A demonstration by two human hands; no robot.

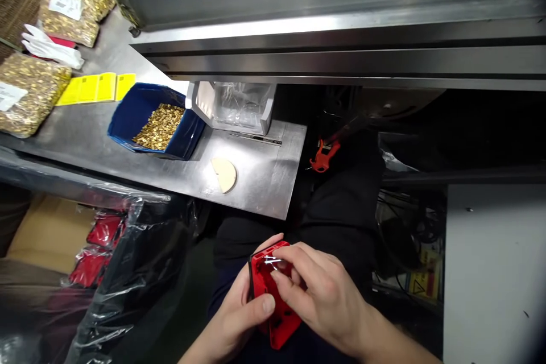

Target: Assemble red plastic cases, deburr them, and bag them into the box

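So this one looks mid-job to me. The red case point(281, 310) is off the tabletop point(260, 187), down at 6 o'clock in the view, held over the person's lap. The left hand point(241, 301) cradles it from about 8 o'clock, fingers behind and thumb pressed on the near face, so that grip's solid. The right hand point(322, 287) comes in from 4 o'clock, forefinger and thumb bent close together over a shiny spot near the case's top end. Can't tell if they're actually pinching something there or just pressing on it.

What's done? The case is in hand with its recessed side showing, and I'd call the fiddly part underway, not finished. Whether anything's seated in there, no clue, the fingers hide it.

What's left is hard to count. Going by clock from the case, the blue bin point(132, 111) at 10-11 holds plenty of loose gold bits point(160, 128), and the grey bin point(268, 108) near 11 has clear plastic in it. More wrapped red pieces point(89, 266) sit around 9.
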